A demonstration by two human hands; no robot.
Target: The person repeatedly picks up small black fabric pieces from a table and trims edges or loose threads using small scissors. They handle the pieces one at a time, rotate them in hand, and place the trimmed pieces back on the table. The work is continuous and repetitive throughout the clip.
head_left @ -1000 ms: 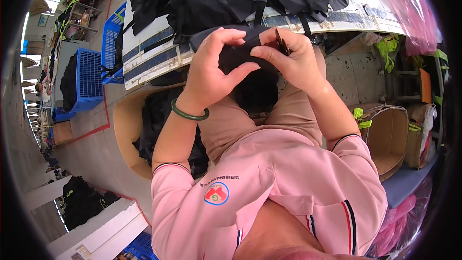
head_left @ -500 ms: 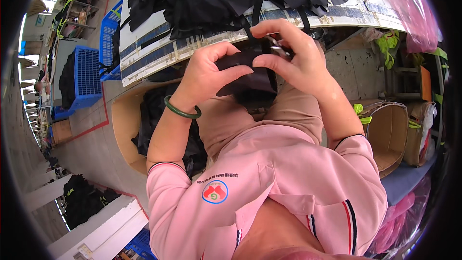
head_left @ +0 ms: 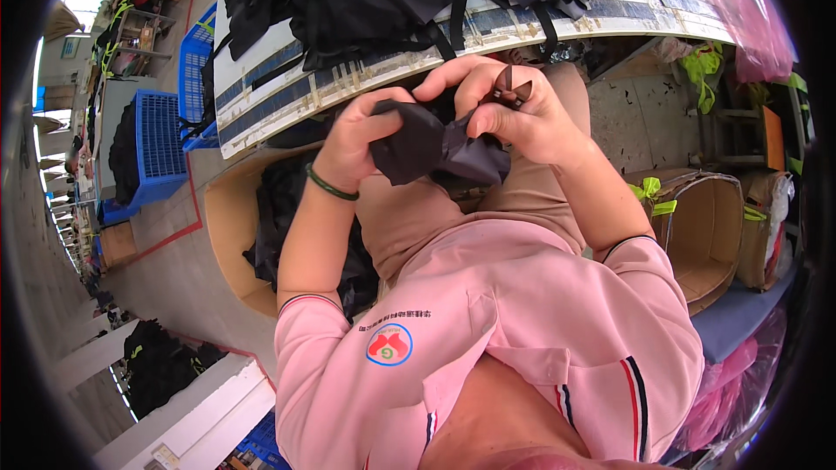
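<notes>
A piece of black fabric (head_left: 405, 144) is bunched above my lap, just in front of the table edge. My left hand (head_left: 357, 135), with a dark green bangle on its wrist, is closed on the fabric's left side. On its other side my right hand (head_left: 522, 117) pinches the cloth between thumb and fingers. Small thread snips (head_left: 514, 89) are tucked in that same hand, their pointed blades sticking up past the fingers; the handles are hidden. Several black fabric pieces with straps (head_left: 374, 9) lie heaped on the white table (head_left: 270, 109) ahead.
An open cardboard box (head_left: 228, 235) with black fabric stands at my left, and another cardboard box (head_left: 705, 235) at my right. Blue plastic crates (head_left: 161, 144) are on the floor at the far left. Pink plastic sheeting (head_left: 740, 26) hangs over the table's right end.
The black fabric has been turned and bunched up, with its left part now raised in front of my left fingers. My right hand has shifted slightly down, and the snips' blades now point upward.
</notes>
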